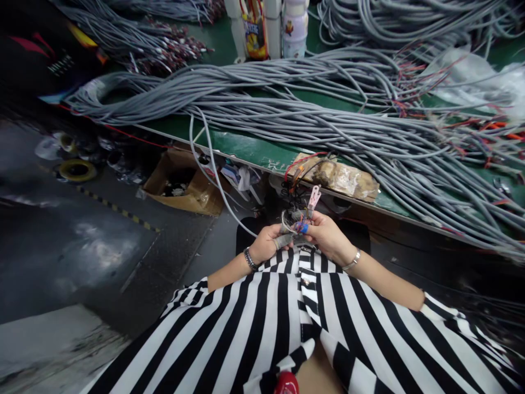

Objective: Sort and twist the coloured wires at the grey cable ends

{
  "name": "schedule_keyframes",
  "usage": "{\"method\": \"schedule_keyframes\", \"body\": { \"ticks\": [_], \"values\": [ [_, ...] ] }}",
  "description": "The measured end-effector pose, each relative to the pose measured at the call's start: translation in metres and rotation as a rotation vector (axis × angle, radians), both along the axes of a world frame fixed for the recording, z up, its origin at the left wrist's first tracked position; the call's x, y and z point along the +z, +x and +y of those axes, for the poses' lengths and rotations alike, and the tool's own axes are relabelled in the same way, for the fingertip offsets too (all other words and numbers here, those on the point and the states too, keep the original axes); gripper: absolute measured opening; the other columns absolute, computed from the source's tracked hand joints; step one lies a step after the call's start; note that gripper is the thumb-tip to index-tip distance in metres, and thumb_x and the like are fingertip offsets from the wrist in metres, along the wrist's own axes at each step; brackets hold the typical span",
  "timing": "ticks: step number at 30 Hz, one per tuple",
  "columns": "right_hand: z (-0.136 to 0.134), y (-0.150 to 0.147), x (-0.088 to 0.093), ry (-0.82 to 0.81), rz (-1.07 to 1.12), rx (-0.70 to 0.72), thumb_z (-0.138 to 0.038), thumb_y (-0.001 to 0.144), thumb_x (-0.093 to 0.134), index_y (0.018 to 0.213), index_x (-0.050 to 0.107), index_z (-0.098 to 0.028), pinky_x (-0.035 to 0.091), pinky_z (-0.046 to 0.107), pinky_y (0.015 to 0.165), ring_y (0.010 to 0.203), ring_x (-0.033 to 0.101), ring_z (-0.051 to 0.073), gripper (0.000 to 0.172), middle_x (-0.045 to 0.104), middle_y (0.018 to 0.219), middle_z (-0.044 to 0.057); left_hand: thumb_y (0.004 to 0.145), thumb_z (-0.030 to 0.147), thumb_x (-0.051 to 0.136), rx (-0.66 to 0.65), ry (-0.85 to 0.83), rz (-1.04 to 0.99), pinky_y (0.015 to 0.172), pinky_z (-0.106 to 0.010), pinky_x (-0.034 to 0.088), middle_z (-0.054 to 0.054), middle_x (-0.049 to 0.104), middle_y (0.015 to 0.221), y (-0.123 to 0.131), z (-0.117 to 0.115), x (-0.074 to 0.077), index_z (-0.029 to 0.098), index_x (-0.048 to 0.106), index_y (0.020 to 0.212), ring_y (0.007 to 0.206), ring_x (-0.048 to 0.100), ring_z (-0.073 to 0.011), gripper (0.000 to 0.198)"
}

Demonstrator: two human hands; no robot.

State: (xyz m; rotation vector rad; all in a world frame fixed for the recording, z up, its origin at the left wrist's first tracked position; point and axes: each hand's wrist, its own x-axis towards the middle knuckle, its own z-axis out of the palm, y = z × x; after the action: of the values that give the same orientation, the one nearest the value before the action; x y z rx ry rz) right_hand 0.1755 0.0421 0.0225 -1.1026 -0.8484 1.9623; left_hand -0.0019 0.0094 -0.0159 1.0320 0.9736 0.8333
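Fingers of the left hand [266, 244] closed around a round grey cable [211, 153]; right hand [330, 235], fingers narrow on thin wires, blue among them [302, 227], in front of the green surface [244, 143]. Looks like sorting wire ends; next likely calls for steady left hold, fine right pinch.

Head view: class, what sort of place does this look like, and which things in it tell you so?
Probably a cable workshop or factory. Long bundles of grey cable with coloured wire ends lie across a green bench, and yellow-and-black tape marks the floor.
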Motion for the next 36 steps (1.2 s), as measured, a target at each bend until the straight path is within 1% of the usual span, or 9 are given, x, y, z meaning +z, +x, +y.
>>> {"method": "schedule_keyframes", "body": {
  "ticks": [9,14,17,22,25,29,32,34,36],
  "values": [
    [-0.005,-0.002,0.0,-0.147,0.222,-0.059,-0.022,0.063,0.076,0.082,0.061,-0.019,0.019,0.016,0.037,0.052,0.043,0.006,0.025,0.058,0.071,0.0,0.075,0.046,0.074,0.044,0.063,-0.016,0.059,-0.022,0.049,-0.003,0.066,0.068,0.002,0.001,0.0,0.012,0.067,0.087,0.059,0.059,-0.0097,0.037],
    [-0.003,-0.004,0.004,-0.166,0.259,-0.124,-0.018,0.063,0.073,0.083,0.06,-0.018,0.02,0.015,0.037,0.054,0.043,0.007,0.024,0.054,0.071,-0.001,0.066,0.035,0.084,0.032,0.191,-0.072,0.088,-0.031,0.051,-0.009,0.07,0.104,0.007,0.008,0.001,0.016,0.063,0.107,0.095,0.066,-0.018,0.05],
    [-0.002,-0.004,0.005,-0.13,0.231,-0.17,-0.019,0.065,0.074,0.086,0.061,-0.019,0.02,0.014,0.037,0.055,0.044,0.007,0.025,0.053,0.07,-0.001,0.064,0.033,0.085,0.028,0.25,0.008,0.095,-0.033,0.048,-0.011,0.067,0.113,0.011,0.013,0.002,0.017,0.06,0.116,0.102,0.064,-0.0196,0.06],
    [-0.003,-0.004,0.001,-0.09,0.192,-0.192,-0.021,0.066,0.073,0.086,0.06,-0.02,0.022,0.015,0.037,0.055,0.045,0.008,0.024,0.055,0.069,-0.002,0.069,0.033,0.081,0.212,0.305,0.171,0.086,-0.028,0.049,-0.008,0.067,0.103,0.016,0.017,0.01,0.016,0.068,0.102,0.092,0.063,-0.0166,0.038],
    [-0.004,-0.004,-0.003,-0.106,0.178,-0.188,-0.022,0.066,0.073,0.084,0.058,-0.019,0.023,0.015,0.038,0.054,0.045,0.007,0.023,0.055,0.07,-0.001,0.068,0.032,0.082,0.255,0.275,0.153,0.08,-0.026,0.049,-0.006,0.066,0.1,0.02,0.019,0.019,0.017,0.072,0.091,0.086,0.062,-0.0145,0.029],
    [-0.002,-0.003,-0.005,-0.159,0.232,-0.188,-0.016,0.065,0.069,0.084,0.056,-0.018,0.021,0.015,0.038,0.054,0.045,0.007,0.023,0.053,0.069,-0.001,0.067,0.035,0.083,0.291,0.063,-0.096,0.064,-0.022,0.048,-0.003,0.068,0.082,0.024,0.022,0.02,0.016,0.07,0.08,0.071,0.061,-0.011,0.026],
    [0.002,-0.001,-0.004,-0.215,0.306,-0.215,-0.012,0.067,0.064,0.087,0.056,-0.018,0.022,0.013,0.037,0.053,0.042,0.007,0.022,0.05,0.067,-0.002,0.063,0.038,0.084,0.333,-0.122,-0.305,0.041,-0.016,0.031,-0.002,0.069,0.079,0.024,0.021,0.014,0.015,0.067,0.08,0.053,0.053,-0.006,0.033],
    [0.003,0.0,-0.004,-0.245,0.347,-0.221,-0.011,0.068,0.063,0.086,0.055,-0.019,0.022,0.013,0.037,0.053,0.04,0.007,0.021,0.048,0.067,-0.002,0.066,0.039,0.082,0.326,-0.2,-0.414,0.038,-0.016,0.025,-0.004,0.07,0.086,0.023,0.02,0.011,0.016,0.065,0.082,0.054,0.053,-0.006,0.033],
    [0.003,0.0,-0.003,-0.266,0.385,-0.212,-0.011,0.069,0.063,0.084,0.052,-0.019,0.023,0.012,0.036,0.052,0.04,0.006,0.019,0.046,0.067,-0.002,0.074,0.04,0.075,0.325,-0.269,-0.496,0.041,-0.016,0.029,-0.004,0.069,0.088,0.021,0.019,0.011,0.016,0.063,0.084,0.059,0.056,-0.0073,0.028]
  ]
}}
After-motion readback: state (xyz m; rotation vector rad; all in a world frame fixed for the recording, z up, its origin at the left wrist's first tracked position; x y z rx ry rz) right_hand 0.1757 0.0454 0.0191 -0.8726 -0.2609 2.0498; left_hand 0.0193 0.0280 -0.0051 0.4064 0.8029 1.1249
